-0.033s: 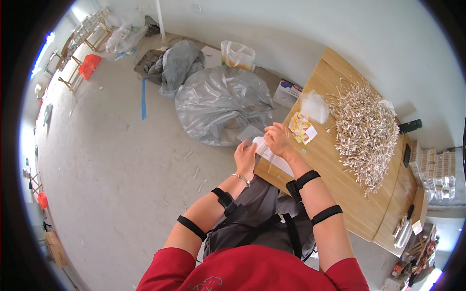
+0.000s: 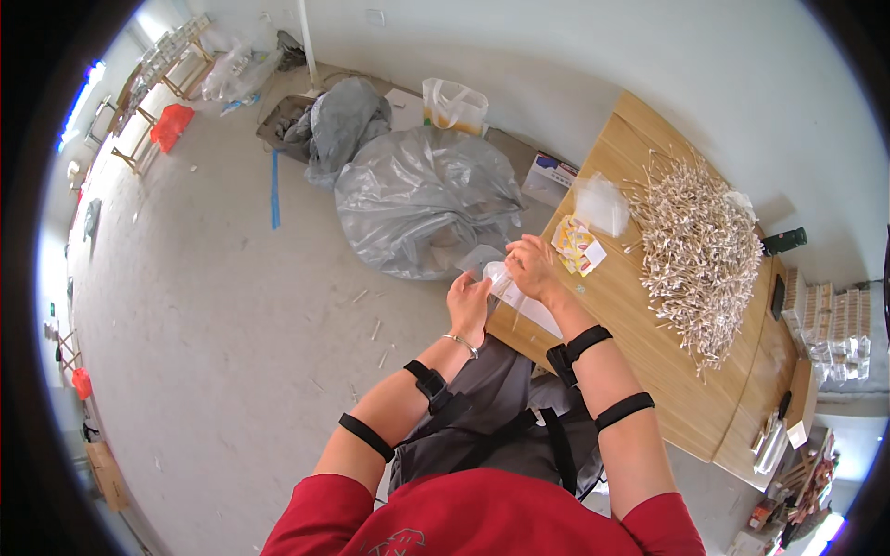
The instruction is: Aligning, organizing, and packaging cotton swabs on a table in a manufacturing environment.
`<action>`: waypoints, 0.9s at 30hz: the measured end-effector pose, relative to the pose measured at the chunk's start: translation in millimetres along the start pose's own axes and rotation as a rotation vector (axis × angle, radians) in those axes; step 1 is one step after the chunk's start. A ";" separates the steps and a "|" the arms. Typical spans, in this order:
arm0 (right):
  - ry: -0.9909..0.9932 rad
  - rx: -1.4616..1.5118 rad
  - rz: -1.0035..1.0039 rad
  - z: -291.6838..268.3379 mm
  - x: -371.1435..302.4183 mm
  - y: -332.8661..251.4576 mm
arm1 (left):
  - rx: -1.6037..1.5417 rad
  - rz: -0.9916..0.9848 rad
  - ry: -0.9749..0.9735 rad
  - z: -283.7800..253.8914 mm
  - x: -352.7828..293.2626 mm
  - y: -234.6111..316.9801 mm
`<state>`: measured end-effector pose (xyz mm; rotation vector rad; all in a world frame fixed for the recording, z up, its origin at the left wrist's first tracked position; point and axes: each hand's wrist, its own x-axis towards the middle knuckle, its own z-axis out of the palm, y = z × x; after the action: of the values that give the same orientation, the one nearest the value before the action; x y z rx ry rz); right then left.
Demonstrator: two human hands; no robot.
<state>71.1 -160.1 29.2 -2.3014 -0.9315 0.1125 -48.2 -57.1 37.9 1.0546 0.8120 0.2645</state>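
Wooden table [image 2: 619, 324], clear film [image 2: 479, 258] at left hand [image 2: 468, 303] and right hand [image 2: 533, 268]

The place looks like a hand-packing workshop. Right of the right grip [image 2: 531, 267], a big heap of loose cotton swabs [image 2: 695, 250] covers much of a wooden table [image 2: 640, 324], with clear plastic packaging [image 2: 603, 206] lying between heap and grip. Farther right, packs [image 2: 823, 320] stand piled in rows. Ahead of the left grip [image 2: 469, 304], a bulging grey plastic sack [image 2: 417, 199] sits on a bare grey floor [image 2: 232, 352] littered with stray sticks [image 2: 375, 329]. Far off ahead-left, wooden trestles [image 2: 146, 116] bear rows of items too small to name.
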 end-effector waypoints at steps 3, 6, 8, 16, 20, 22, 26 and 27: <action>0.018 0.021 -0.031 1.6 -1.8 3.4 | -0.115 -0.083 -0.019 0.2 -10.4 3.3; 0.038 0.047 -0.056 2.0 -3.6 4.4 | -0.055 -0.076 -0.057 4.4 -21.1 -0.2; 0.044 0.071 -0.058 0.3 -4.1 6.4 | 0.026 -0.062 -0.073 4.4 -21.8 -1.6; 0.157 0.211 -0.068 -6.8 -5.4 -0.4 | 0.054 -0.040 -0.114 -7.2 -12.2 -6.8; 0.117 0.200 -0.019 -12.7 -6.0 3.7 | 0.128 -0.033 -0.128 2.1 -19.1 -5.4; 0.105 0.190 -0.045 -10.9 -4.7 3.5 | 0.028 -0.002 -0.077 0.2 -14.3 -8.3; 0.125 0.201 -0.043 -6.1 -5.1 4.2 | -0.103 -0.005 -0.154 -3.9 -11.4 -1.4; 0.132 0.192 -0.049 -5.2 -5.1 3.3 | 0.027 -0.005 -0.158 -4.7 -12.5 0.3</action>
<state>70.9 -168.0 30.6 -2.0817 -0.8697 0.0277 -60.1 -60.8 42.9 1.0841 0.6775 0.1640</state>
